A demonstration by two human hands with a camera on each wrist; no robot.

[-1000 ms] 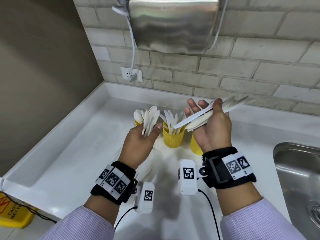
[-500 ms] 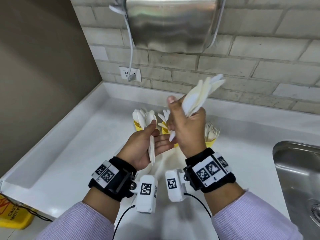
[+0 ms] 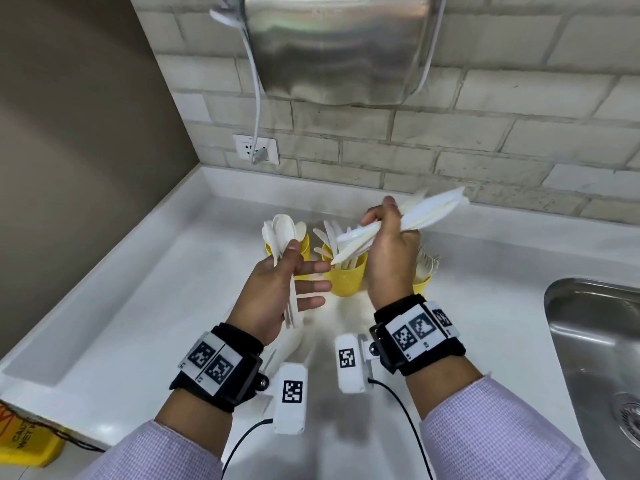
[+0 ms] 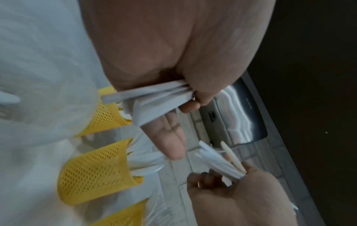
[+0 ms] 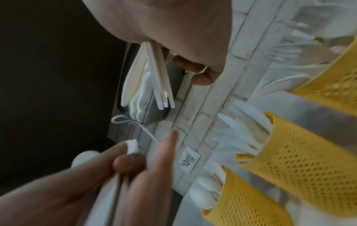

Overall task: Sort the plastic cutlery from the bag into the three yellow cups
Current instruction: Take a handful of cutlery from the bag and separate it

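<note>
A: Since half a second ago, right hand (image 3: 389, 258) has drifted right of the middle cup (image 3: 344, 277), its bundle tilted flatter; left hand (image 3: 277, 289) barely moved.

B: Fingers?

A: Right fingers (image 5: 201, 76) are curled round a bundle of knives (image 3: 408, 218). Left thumb (image 3: 292, 249) pins a few spoons (image 3: 289, 296) against the palm, the other fingers straight.

B: Where do they go?

A: Spoons, I'd say, into the cup left of the middle cup, the spoon cup (image 3: 303, 249); knives into the middle cup. Forks sit in the fork cup (image 3: 424, 282) to its right.

B: Doing it well?

A: Probably square the handles first, lower them handle-down, and don't knock the middle cup's rim. No bag is visible.
</note>
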